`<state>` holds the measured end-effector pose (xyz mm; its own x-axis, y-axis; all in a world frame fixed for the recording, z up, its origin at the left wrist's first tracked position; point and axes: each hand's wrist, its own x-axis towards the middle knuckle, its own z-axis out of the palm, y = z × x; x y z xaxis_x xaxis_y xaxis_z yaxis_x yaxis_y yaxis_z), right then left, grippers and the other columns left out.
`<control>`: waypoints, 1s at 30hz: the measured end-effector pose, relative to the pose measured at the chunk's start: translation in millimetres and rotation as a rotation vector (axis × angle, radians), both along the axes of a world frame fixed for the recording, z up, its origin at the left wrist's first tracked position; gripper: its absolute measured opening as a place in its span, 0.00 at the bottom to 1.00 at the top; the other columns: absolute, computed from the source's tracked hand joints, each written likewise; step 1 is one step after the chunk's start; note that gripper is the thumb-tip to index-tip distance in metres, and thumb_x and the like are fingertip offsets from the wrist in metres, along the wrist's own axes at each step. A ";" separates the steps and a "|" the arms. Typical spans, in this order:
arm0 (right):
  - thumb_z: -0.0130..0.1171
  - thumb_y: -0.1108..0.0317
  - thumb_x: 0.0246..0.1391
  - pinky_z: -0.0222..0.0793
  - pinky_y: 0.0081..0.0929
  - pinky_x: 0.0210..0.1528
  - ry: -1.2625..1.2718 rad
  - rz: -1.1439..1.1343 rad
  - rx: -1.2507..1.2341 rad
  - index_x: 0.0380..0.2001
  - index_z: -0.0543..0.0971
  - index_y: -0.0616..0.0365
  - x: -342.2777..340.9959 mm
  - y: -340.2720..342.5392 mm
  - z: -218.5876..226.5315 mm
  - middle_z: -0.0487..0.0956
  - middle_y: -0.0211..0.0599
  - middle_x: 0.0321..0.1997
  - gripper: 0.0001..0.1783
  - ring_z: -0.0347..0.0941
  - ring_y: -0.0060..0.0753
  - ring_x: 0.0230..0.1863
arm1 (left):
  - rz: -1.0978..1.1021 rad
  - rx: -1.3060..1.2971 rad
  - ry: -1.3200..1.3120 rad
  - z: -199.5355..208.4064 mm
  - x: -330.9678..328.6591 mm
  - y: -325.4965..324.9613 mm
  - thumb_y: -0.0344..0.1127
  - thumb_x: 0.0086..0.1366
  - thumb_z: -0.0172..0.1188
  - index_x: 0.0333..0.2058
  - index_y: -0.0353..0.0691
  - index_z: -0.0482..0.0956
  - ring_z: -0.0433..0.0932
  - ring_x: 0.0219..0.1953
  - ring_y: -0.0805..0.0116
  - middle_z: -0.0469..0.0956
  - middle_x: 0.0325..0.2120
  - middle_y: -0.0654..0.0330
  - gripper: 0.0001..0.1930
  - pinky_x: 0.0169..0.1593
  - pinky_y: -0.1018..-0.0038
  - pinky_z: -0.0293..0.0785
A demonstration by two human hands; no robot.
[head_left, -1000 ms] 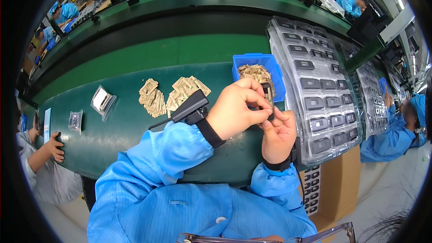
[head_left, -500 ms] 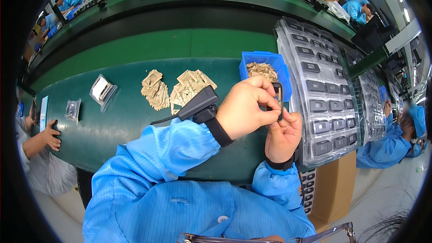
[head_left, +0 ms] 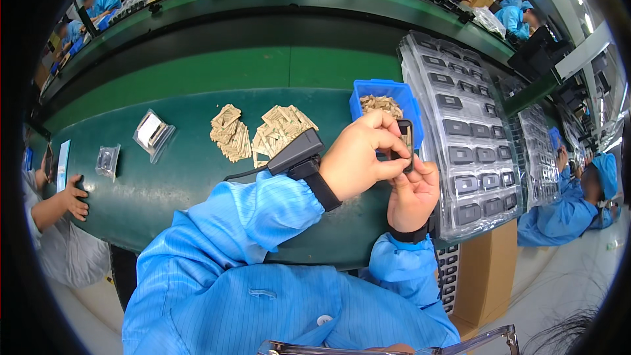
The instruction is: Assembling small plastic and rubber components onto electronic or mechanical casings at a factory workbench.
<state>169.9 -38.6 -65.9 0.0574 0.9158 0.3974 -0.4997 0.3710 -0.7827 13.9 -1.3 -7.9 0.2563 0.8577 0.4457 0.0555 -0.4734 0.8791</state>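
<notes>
Just in front of the blue bin, both my hands meet at a small black rectangular housing (head_left: pixel 409 137), a tan strip visible along its inside. My left hand (head_left: pixel 360 158) pinches at its left side, thumb and fingertips close together over its lower part. From below, my right hand (head_left: pixel 414 198) grips the lower end between thumb and fingers. The fingers hide much of the housing, and whether the left fingertips also pinch a small part cannot be seen. Similar tan strips fill the blue bin (head_left: pixel 413 100) and lie in two piles (head_left: pixel 230 133) (head_left: pixel 284 128) left of my hands.
Stacked clear trays (head_left: pixel 474 177) with black housings stand on my right, above a cardboard box (head_left: pixel 490 269). Farther left on the green table (head_left: pixel 171 200) lie two clear bags (head_left: pixel 152 133) (head_left: pixel 107 160). Another person's hand (head_left: pixel 75 198) rests at the left edge.
The housing has turned slightly, showing more of its upper face. Both hands keep their hold in nearly the same place. The whole view has shifted a little.
</notes>
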 end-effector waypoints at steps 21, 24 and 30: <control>0.55 0.88 0.58 0.78 0.27 0.50 -0.118 -0.171 -0.031 0.50 0.70 0.64 -5.1 -1.9 4.4 0.77 0.51 0.56 0.18 0.77 0.35 0.55 | 0.455 0.456 0.392 14.7 -10.0 15.2 0.24 0.56 0.63 0.34 0.37 0.74 0.71 0.46 0.48 0.70 0.40 0.51 0.07 0.50 0.62 0.69; 0.55 0.88 0.58 0.77 0.27 0.51 -0.117 -0.255 -0.066 0.52 0.69 0.64 -6.3 -0.8 6.7 0.77 0.51 0.57 0.19 0.77 0.37 0.55 | 0.523 0.436 0.419 10.0 -22.8 32.1 0.23 0.57 0.62 0.34 0.36 0.74 0.71 0.46 0.49 0.70 0.41 0.51 0.07 0.50 0.62 0.69; 0.52 0.83 0.62 0.76 0.27 0.51 -0.052 -0.306 -0.127 0.55 0.68 0.64 -11.1 -3.9 23.9 0.78 0.49 0.55 0.19 0.78 0.37 0.53 | 0.321 0.369 0.473 -6.2 -19.6 37.9 0.24 0.59 0.61 0.36 0.35 0.81 0.71 0.47 0.53 0.72 0.41 0.54 0.06 0.50 0.65 0.70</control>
<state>158.8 -42.5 -42.0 0.3204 0.9015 0.2908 -0.3380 0.3956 -0.8540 -5.7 36.6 -14.1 0.2536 0.7373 0.6262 0.5818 -0.6334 0.5102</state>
